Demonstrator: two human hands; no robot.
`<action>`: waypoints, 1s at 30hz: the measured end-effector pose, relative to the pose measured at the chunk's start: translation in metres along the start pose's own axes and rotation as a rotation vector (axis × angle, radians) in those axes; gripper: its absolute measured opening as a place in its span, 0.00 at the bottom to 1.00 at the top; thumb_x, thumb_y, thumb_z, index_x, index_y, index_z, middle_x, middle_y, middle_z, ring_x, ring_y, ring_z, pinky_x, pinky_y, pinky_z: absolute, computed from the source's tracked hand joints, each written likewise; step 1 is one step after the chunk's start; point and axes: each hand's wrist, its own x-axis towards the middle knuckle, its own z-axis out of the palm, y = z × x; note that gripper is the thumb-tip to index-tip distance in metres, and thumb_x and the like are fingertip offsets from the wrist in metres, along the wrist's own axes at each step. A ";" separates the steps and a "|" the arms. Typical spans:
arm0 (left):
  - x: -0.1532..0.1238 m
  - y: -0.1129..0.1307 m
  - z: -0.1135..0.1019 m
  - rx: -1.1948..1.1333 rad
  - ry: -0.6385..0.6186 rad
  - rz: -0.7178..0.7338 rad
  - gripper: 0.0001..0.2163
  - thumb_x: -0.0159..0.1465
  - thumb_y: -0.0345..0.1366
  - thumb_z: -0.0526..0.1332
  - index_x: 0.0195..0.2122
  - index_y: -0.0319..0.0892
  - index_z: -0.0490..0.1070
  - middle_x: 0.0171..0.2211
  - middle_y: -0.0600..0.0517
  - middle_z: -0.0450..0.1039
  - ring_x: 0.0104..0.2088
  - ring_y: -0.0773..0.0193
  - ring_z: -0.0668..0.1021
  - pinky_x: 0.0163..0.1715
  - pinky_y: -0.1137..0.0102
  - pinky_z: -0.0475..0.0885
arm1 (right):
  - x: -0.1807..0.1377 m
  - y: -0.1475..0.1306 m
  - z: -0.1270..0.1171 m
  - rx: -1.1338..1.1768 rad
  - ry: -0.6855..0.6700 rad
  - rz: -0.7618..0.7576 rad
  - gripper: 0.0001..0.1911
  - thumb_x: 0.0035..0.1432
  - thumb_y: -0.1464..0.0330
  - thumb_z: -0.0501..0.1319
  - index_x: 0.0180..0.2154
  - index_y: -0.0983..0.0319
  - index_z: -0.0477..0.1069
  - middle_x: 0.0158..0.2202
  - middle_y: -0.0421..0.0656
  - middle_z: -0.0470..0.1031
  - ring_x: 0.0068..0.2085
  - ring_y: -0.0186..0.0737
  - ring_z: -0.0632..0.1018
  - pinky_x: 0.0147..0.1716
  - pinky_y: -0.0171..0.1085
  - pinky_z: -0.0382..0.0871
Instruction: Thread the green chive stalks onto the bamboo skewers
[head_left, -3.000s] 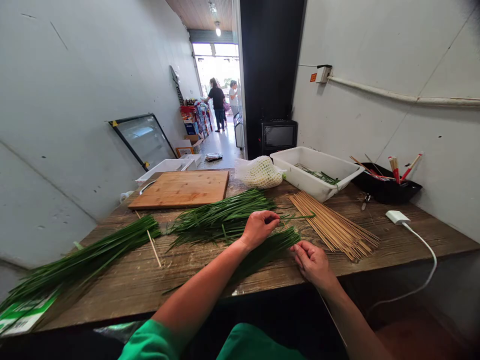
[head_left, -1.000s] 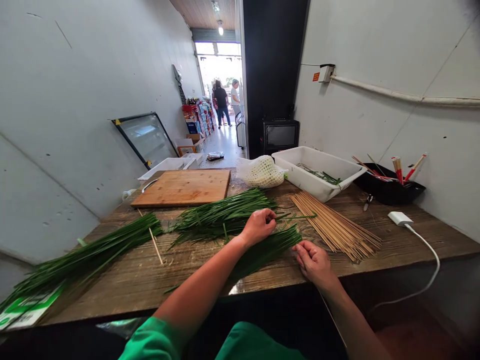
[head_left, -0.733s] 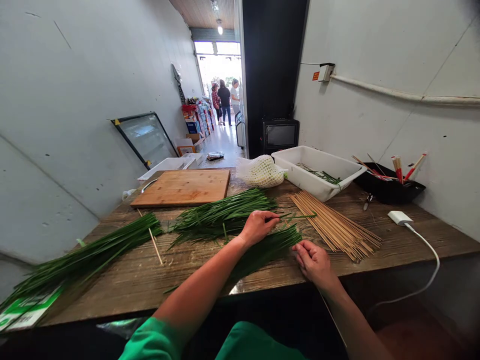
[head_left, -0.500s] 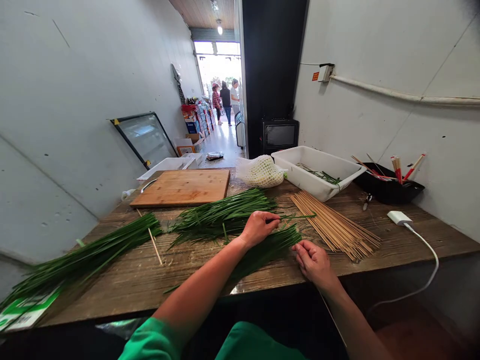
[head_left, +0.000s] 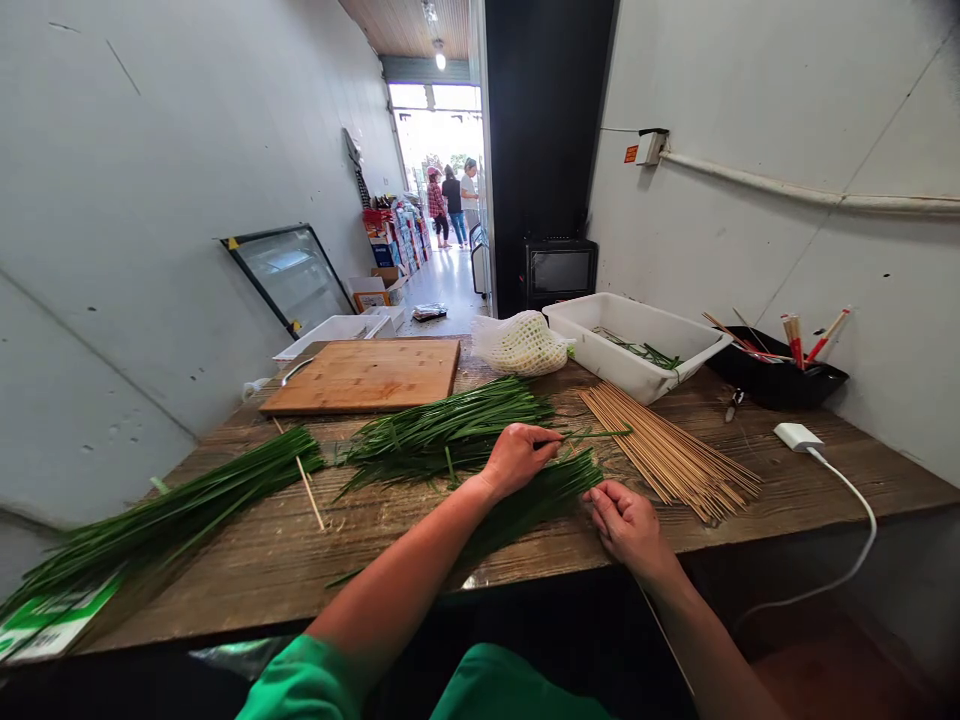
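Observation:
My left hand (head_left: 523, 455) is closed in a pinch on a few thin chive stalks (head_left: 611, 433), whose ends point right over the skewers. Lower right, my right hand (head_left: 622, 515) is closed, fingertips touching the cut ends of a chive bunch (head_left: 536, 500). A thin pale bamboo skewer (head_left: 671, 645) runs from under this hand down past the table edge; its upper end is hidden in the fingers. More chives (head_left: 450, 420) are heaped behind my left hand. A fan of bamboo skewers (head_left: 667, 450) lies to the right of both hands.
Another chive bunch (head_left: 172, 510) lies at left beside a loose skewer (head_left: 310, 493). Behind are a cutting board (head_left: 367, 375), a net-wrapped item (head_left: 521, 343) and a white bin (head_left: 637, 335). At right stand a black tray (head_left: 795, 380) and a white charger (head_left: 799, 436). People stand at the far doorway.
Both hands stay almost where they were, with the same holds. The people in the doorway have shifted slightly.

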 end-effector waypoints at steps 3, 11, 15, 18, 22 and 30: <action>-0.001 0.000 0.000 0.023 -0.033 0.023 0.10 0.58 0.33 0.59 0.38 0.40 0.78 0.35 0.50 0.79 0.35 0.63 0.79 0.39 0.73 0.71 | 0.000 -0.002 0.000 -0.004 0.004 0.004 0.20 0.56 0.52 0.54 0.31 0.63 0.67 0.14 0.31 0.55 0.14 0.26 0.55 0.12 0.29 0.46; -0.002 0.002 -0.010 0.129 -0.304 0.178 0.15 0.58 0.32 0.56 0.45 0.42 0.76 0.40 0.51 0.78 0.37 0.65 0.78 0.40 0.76 0.69 | -0.001 -0.001 0.000 0.006 -0.011 0.010 0.19 0.56 0.52 0.53 0.31 0.63 0.66 0.14 0.31 0.55 0.13 0.26 0.54 0.12 0.29 0.46; 0.000 -0.007 -0.021 0.261 -0.312 0.060 0.14 0.57 0.32 0.58 0.42 0.42 0.77 0.36 0.50 0.79 0.34 0.63 0.78 0.36 0.74 0.69 | -0.001 0.003 0.000 0.019 -0.007 0.012 0.20 0.57 0.52 0.53 0.32 0.63 0.66 0.14 0.31 0.56 0.13 0.25 0.54 0.12 0.29 0.46; 0.004 -0.018 -0.028 0.309 -0.299 -0.028 0.13 0.55 0.29 0.58 0.39 0.41 0.78 0.34 0.50 0.79 0.33 0.63 0.77 0.35 0.74 0.68 | -0.001 0.004 0.000 0.046 0.004 0.018 0.20 0.56 0.51 0.54 0.32 0.63 0.66 0.14 0.31 0.55 0.13 0.25 0.54 0.12 0.29 0.46; 0.008 -0.028 -0.034 0.283 -0.087 -0.191 0.14 0.56 0.28 0.56 0.39 0.40 0.78 0.30 0.50 0.79 0.30 0.65 0.77 0.32 0.74 0.68 | -0.001 0.003 0.000 0.057 0.003 0.008 0.19 0.56 0.52 0.55 0.31 0.63 0.66 0.14 0.31 0.55 0.13 0.25 0.54 0.12 0.28 0.45; 0.013 -0.032 -0.037 0.141 0.139 -0.189 0.12 0.59 0.33 0.56 0.39 0.40 0.77 0.34 0.48 0.79 0.36 0.61 0.77 0.40 0.70 0.69 | -0.003 0.002 0.000 0.046 -0.002 -0.023 0.18 0.58 0.54 0.54 0.32 0.63 0.65 0.14 0.30 0.54 0.13 0.25 0.54 0.12 0.28 0.46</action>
